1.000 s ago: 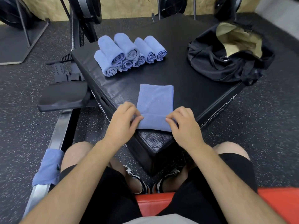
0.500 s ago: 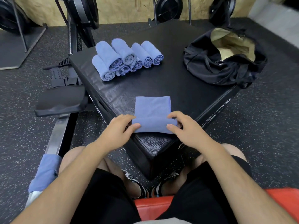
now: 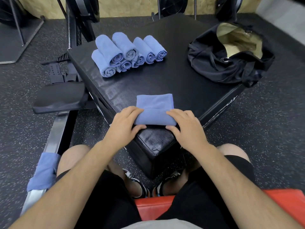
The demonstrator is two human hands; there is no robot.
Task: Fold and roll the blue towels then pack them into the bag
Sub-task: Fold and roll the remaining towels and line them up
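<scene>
A folded blue towel [image 3: 155,109] lies at the near corner of the black padded box [image 3: 173,80], its near end turned over into a roll. My left hand [image 3: 123,124] grips the roll's left end, fingers over the top and thumb underneath. My right hand [image 3: 184,124] grips the right end the same way. Several rolled blue towels [image 3: 127,53] are stacked at the box's far left. An open black bag [image 3: 229,53] with a tan lining sits at the far right of the box.
Another blue towel [image 3: 44,172] hangs over a metal rail at the lower left. A black padded seat [image 3: 59,96] sits left of the box. Gym machines stand along the back wall. I sit on a red bench [image 3: 287,205], knees either side of the box corner.
Both hands pinched the towel's near edge, then turned it away from me. The flat part has grown shorter and the roll thicker.
</scene>
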